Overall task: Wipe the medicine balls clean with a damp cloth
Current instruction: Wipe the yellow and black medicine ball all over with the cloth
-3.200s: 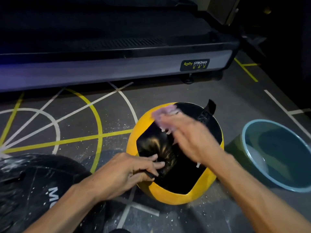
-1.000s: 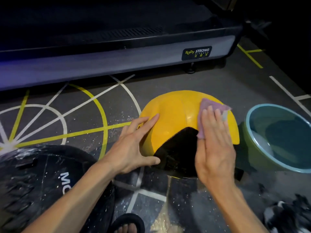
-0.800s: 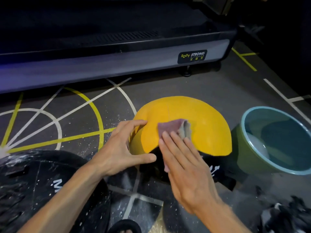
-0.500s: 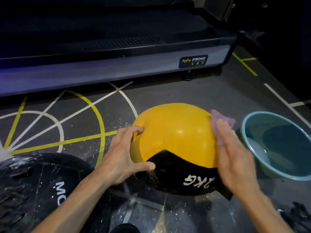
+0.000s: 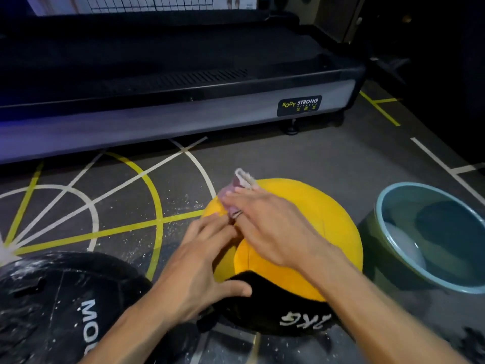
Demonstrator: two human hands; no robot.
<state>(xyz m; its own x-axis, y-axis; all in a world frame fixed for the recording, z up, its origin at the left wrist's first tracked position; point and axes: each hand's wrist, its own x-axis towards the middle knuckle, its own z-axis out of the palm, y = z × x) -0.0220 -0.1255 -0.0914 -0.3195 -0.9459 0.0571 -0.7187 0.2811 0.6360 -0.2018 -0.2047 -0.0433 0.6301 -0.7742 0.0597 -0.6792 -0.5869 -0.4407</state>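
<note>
Cloth (image 5: 237,191) lies under right hand (image 5: 273,227) fingers (image 5: 237,197) on ball (image 5: 315,214)

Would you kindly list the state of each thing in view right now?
Yellow ball: on the floor, being wiped.
Cloth: pressed on the ball's top left.
Right hand: flat on the cloth.
Left hand: open, steadying the ball.
Black ball: dusty, untouched.
Basin: upright, holding water.

Floor (image 5: 328,158): balls (image 5: 315,232), basin (image 5: 388,248), treadmill (image 5: 183,122).
</note>
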